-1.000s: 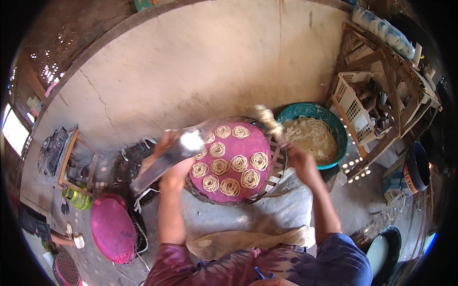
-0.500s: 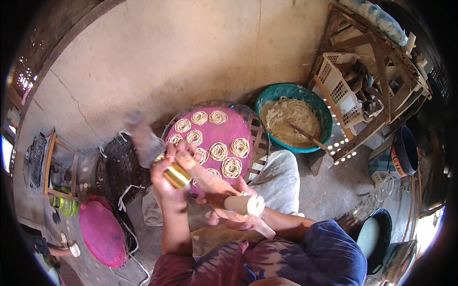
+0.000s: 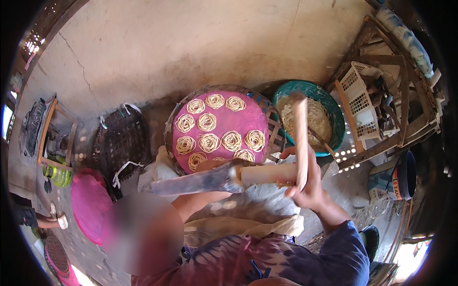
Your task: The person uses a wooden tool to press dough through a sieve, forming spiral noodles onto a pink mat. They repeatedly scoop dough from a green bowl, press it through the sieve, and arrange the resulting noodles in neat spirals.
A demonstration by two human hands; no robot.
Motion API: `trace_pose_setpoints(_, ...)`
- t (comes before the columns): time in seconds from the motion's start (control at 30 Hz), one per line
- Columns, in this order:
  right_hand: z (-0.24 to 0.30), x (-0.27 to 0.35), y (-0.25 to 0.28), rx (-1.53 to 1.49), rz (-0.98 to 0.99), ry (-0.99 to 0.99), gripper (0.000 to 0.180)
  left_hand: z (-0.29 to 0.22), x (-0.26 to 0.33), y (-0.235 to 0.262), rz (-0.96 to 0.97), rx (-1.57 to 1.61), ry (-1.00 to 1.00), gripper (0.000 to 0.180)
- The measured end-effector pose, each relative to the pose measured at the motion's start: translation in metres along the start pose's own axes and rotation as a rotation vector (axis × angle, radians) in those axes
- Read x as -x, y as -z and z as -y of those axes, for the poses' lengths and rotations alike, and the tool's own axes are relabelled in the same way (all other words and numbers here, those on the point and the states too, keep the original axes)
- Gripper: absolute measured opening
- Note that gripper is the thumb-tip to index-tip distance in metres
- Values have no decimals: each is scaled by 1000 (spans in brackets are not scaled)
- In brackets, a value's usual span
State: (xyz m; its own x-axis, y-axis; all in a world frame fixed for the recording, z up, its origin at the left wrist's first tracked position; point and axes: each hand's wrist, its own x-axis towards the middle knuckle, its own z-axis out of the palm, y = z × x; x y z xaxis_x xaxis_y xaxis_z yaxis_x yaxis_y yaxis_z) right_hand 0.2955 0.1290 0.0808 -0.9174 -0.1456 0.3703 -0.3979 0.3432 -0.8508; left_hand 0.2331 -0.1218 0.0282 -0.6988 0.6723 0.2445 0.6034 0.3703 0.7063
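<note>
A wooden hand press lies almost level across my front. Its greyish body (image 3: 193,182) points left, and a pale round plunger (image 3: 267,174) enters its open end from the right. My right hand (image 3: 312,183) is closed round the plunger's wooden crossbar (image 3: 300,128), which sticks up away from me. Behind the press body, my left hand (image 3: 212,165) supports it, its fingers mostly hidden. Beyond the press, several coiled noodle nests (image 3: 208,143) lie in rows on a round pink sheet (image 3: 241,121). The press covers the nearest nests in part.
A teal basin (image 3: 339,125) of pale dough with a stick in it stands right of the sheet. Farther right are a white crate (image 3: 360,102) on a wooden rack and a bucket (image 3: 405,176). Left are a dark woven basket (image 3: 121,143) and another pink round (image 3: 90,202).
The dough-tipped plunger has gone from apart to inside the press body. My right hand has moved up and right onto the crossbar; my left hand has dropped behind the body. The view has shifted.
</note>
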Motion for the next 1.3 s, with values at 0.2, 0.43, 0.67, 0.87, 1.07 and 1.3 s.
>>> trace_pose_setpoints(0.2,0,-12,17,340,380,202,123,-17,-14,2,334,594,177,65)
trace_pose_setpoints(0.43,-13,-25,-8,132,476,14,117,-1,-30,-20,354,424,-57,66)
trace_pose_setpoints(0.67,-52,-67,55,-733,782,-773,106,27,-76,74,127,607,-172,89)
trace_pose_setpoints(0.87,-71,-143,57,-881,751,-751,85,89,-180,136,-56,1835,-571,89)
trace_pose_setpoints(1.07,-101,-195,26,-215,660,-861,76,191,-204,71,-743,2006,-71,62)
trace_pose_setpoints(1.3,-88,-203,2,-140,652,-844,68,216,-190,80,-730,1999,-261,57)
